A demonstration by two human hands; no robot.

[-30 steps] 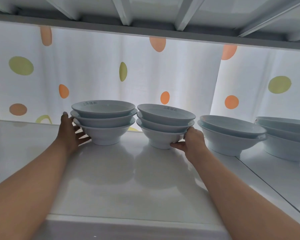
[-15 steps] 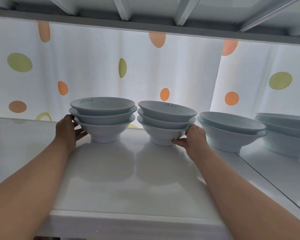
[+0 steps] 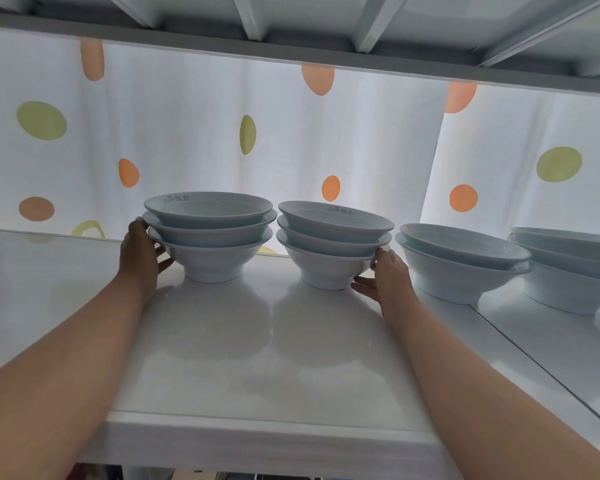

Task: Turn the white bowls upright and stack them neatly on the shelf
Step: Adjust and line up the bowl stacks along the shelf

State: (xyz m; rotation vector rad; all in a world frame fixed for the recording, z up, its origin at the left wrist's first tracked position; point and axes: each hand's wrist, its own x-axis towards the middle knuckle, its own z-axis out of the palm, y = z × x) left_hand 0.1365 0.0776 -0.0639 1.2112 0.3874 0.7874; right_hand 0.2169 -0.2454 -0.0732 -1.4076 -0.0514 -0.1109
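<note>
Reaching onto the white shelf (image 3: 257, 358), both forearms run out of view at the bottom edge. The left hand's (image 3: 141, 252) far fingers are hidden behind the left stack (image 3: 208, 233) of three upright white bowls. It cups that stack's lowest bowl from the left side. The right hand (image 3: 385, 271) wraps around the lowest bowl of the right stack (image 3: 333, 244), with the thumb near its foot. The two stacks' rims nearly touch. A fourth stack (image 3: 568, 268) is cut off at the right edge, beyond a two-bowl stack (image 3: 461, 261). Compared with half a second ago, stacks and grips look unchanged.
</note>
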